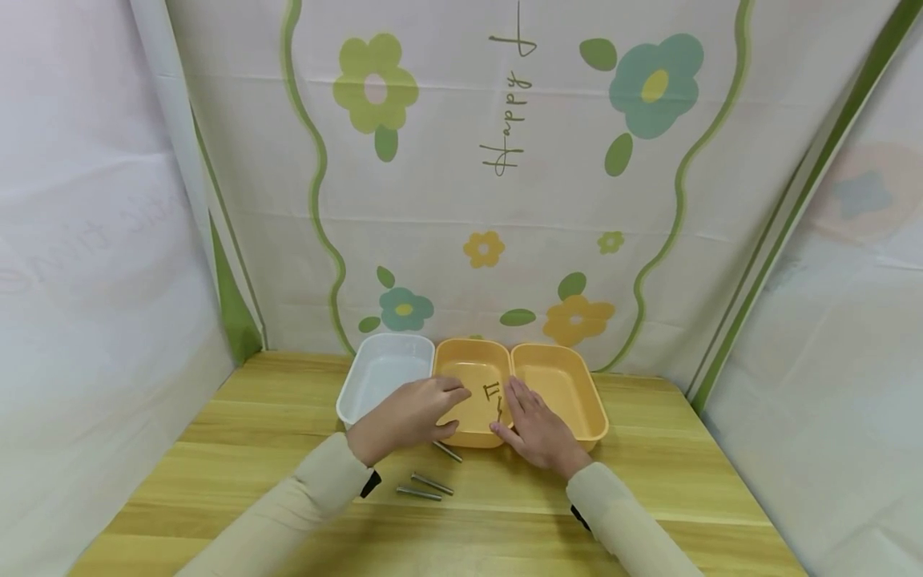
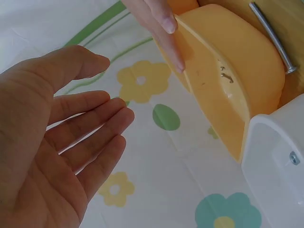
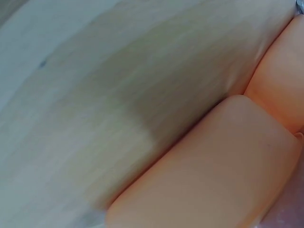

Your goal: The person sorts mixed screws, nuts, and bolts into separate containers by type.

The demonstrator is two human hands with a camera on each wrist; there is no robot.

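Note:
My left hand [image 1: 411, 413] hovers over the near side of the middle yellow bin [image 1: 472, 439], fingers apart and loosely bent, nothing between them. In the left wrist view this hand [image 2: 71, 128] shows its bare palm. Several small brass-coloured screws [image 1: 492, 391] lie in the middle bin. My right hand [image 1: 537, 429], fingers extended, rests at the rim between the middle bin and the right yellow bin [image 1: 595, 401]. The right wrist view shows mostly the outside of a yellow bin [image 3: 204, 166]; the fingers are out of sight there.
A white bin [image 1: 348, 393] stands left of the yellow ones; a small metal piece [image 2: 294, 158] shows inside it. Long silver bolts [image 1: 420, 493] lie on the wooden table [image 1: 505, 529] in front. Flower-printed cloth [image 1: 447, 200] rises behind the bins and at both sides.

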